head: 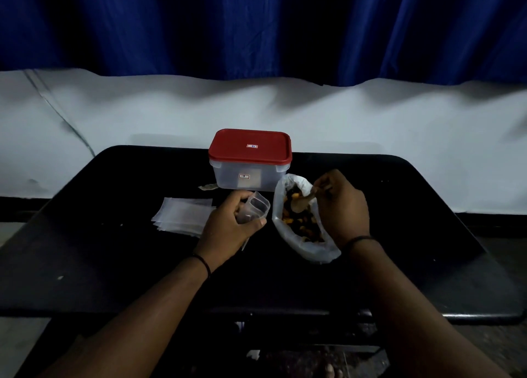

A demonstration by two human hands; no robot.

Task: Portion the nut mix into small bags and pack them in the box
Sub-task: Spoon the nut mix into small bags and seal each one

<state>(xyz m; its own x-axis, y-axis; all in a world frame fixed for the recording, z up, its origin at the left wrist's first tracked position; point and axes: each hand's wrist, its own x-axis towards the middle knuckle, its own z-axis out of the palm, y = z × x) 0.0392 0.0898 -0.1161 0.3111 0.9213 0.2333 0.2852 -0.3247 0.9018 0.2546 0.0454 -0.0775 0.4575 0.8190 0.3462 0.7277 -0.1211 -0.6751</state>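
My left hand [231, 223] holds a small clear bag [256, 208] with its mouth held open, just left of the big bag. A large white plastic bag [306, 249] lies open on the black table, full of orange and dark nut mix [299, 223]. My right hand [342, 206] grips a spoon [303, 202] whose bowl dips into the nut mix. Behind them stands a clear plastic box [249, 175] with a red lid [249, 145] shut on it. A stack of empty small bags [182, 213] lies flat to the left.
The black table [114, 263] ends close behind the box, with a white cloth-covered surface [370, 121] and a blue curtain beyond. A small scrap [208, 187] lies by the box's left corner. Bare tabletop stretches to the left and right of my arms.
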